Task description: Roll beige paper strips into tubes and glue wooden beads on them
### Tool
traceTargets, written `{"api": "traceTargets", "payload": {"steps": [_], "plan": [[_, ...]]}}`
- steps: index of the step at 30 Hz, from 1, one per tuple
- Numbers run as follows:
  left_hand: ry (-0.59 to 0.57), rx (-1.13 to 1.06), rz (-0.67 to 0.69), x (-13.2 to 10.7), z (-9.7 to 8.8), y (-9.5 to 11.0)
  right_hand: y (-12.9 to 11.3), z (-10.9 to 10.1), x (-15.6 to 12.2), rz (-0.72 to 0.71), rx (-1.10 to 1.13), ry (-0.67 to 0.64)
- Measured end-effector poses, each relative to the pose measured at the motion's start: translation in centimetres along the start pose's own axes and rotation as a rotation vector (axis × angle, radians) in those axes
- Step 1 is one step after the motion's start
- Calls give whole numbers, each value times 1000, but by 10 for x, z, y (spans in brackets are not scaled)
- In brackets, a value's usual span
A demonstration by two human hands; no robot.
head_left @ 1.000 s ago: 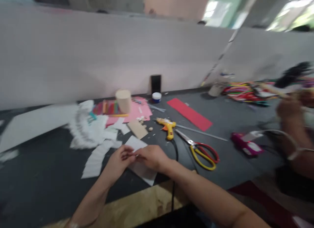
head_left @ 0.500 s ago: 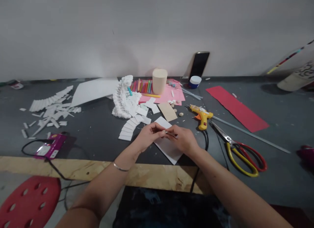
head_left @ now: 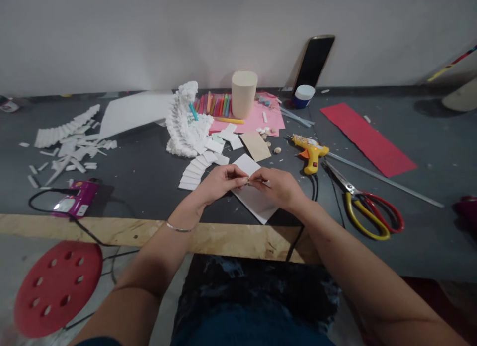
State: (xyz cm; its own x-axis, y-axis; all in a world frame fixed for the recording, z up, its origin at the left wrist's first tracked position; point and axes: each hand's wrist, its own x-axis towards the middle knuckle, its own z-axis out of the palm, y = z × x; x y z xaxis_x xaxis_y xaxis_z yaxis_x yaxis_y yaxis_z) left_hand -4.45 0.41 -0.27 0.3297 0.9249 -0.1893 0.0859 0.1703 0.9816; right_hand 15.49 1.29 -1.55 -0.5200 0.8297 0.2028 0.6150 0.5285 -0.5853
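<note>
Over a white sheet (head_left: 257, 204) near the table's front edge, my left hand (head_left: 223, 183) and my right hand (head_left: 278, 186) meet fingertip to fingertip. Both are closed in a pinch. Something small sits between the fingertips, too tiny and hidden to name. A tan card (head_left: 255, 146) lies just beyond the white sheet. Left of it, white rectangular pieces (head_left: 192, 173) overlap in a fan. Behind them stands a white, bumpy, curved model (head_left: 188, 122) with a small teal stick on it. Small pebble-like bits (head_left: 277, 150) lie by the tan card.
To the right are a yellow glue gun (head_left: 310, 151), large scissors (head_left: 363, 202) and a red strip (head_left: 368, 137). A cream cup (head_left: 243, 95) and a leaning phone (head_left: 315, 63) stand at the back. At left lie white scraps (head_left: 70, 155) and a purple corded device (head_left: 77, 199).
The view has tilted down, so the table sits higher in the picture and more of the red stool shows. My fingertips stay together over the white sheet, the right hand's pinch slightly shifted.
</note>
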Motion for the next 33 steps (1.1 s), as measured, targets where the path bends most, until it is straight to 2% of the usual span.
{"api": "traceTargets", "payload": {"steps": [3, 7, 13, 19, 22, 26, 29, 33], "plan": [[-29, 54, -6, -2, -3, 2, -2, 1, 0, 58, 42, -26], [-25, 129, 4, -3, -3, 1, -1, 2, 1, 14, 15, -16], [70, 242, 87, -4, 2, -3, 2, 0, 4, 79, 111, 9], [185, 328, 136, -6, 4, -5, 2, -5, 6, 12, 257, 36], [186, 338, 161, -7, 4, -1, 1, -11, 6, -18, 401, 40], [175, 454, 203, -10, 4, 2, 0, -15, 7, 60, 551, 15], [149, 521, 221, -11, 4, 2, -1, -15, 7, 106, 566, 15], [111, 572, 271, -13, 3, 0, -1, -15, 7, 88, 518, 30]]}}
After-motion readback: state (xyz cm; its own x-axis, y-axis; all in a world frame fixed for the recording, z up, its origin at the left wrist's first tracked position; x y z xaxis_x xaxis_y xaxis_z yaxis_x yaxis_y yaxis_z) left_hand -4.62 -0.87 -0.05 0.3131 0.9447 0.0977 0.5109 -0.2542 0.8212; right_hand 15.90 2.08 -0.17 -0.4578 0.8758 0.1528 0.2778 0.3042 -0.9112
